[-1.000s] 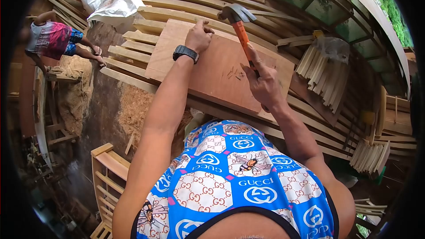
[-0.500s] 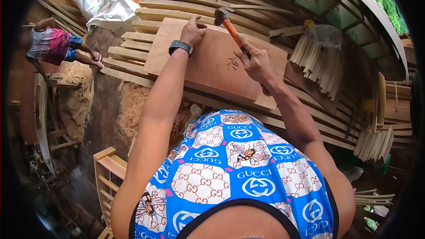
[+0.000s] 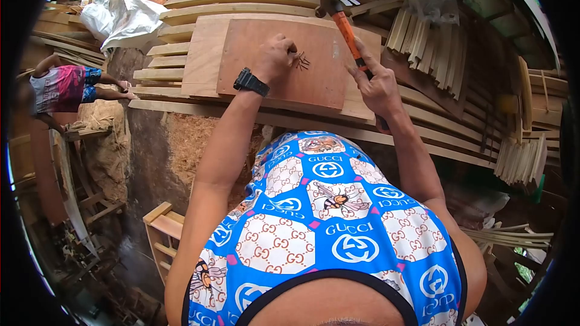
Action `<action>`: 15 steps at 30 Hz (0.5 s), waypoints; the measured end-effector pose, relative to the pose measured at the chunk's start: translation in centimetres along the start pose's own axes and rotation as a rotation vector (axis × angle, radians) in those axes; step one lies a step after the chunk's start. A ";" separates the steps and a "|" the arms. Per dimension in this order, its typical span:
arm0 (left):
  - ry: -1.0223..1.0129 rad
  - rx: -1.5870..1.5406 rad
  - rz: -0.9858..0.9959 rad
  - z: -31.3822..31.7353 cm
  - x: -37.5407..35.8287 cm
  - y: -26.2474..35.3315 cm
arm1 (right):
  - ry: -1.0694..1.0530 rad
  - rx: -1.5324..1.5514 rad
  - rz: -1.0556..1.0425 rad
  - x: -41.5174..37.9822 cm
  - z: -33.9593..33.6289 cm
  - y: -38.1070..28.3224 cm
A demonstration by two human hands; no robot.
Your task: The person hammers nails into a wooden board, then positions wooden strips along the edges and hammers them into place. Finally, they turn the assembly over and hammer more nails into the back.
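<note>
My left hand (image 3: 278,57), with a dark watch on its wrist, is at a small pile of nails (image 3: 303,61) on a reddish-brown board (image 3: 241,42). Its fingers are bent together, and whatever they pinch is too small to make out. My right hand (image 3: 376,84) is wrapped round the black grip of a hammer (image 3: 345,30) with an orange handle. The hammer is raised over the right part of the board, its metal head pointing away from me. Under the board lies a paler, wider panel (image 3: 200,63), resting on wooden slats (image 3: 241,11).
A person (image 3: 66,87) stands at the left near a wooden frame. A white sheet (image 3: 121,18) lies at the upper left. Bundled wood strips (image 3: 426,45) are at the right, with more strips (image 3: 521,160) farther right. A small wooden rack (image 3: 162,223) stands at the lower left.
My left hand has moved from the board's far edge to the nails, and its fingers have drawn together. My right hand still holds the hammer, now farther right of the nails.
</note>
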State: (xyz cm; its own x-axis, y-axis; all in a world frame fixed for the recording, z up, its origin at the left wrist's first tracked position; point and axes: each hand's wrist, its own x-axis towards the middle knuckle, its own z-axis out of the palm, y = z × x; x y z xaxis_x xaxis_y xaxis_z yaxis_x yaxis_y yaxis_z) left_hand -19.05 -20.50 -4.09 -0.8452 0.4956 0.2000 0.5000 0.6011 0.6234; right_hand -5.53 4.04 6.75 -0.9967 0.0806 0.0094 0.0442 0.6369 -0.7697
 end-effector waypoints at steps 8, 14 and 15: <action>0.049 -0.166 -0.007 0.3 0.9 -2.7 | 0.028 0.028 0.001 -1.7 -0.5 1.3; -0.062 -0.509 -0.233 -0.8 5.0 -4.3 | 0.039 0.049 0.001 -0.9 -1.2 1.3; -0.085 -0.421 -0.186 -0.9 5.7 -3.9 | 0.044 0.049 0.022 -0.8 -1.2 1.2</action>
State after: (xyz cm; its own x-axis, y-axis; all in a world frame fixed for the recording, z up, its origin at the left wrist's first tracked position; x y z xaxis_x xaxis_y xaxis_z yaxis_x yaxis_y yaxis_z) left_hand -25.95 -20.56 -4.69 -0.8860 0.4636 0.0043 0.2067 0.3868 0.8987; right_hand -4.56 5.67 6.53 -0.9915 0.1283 0.0197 0.0613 0.5967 -0.8001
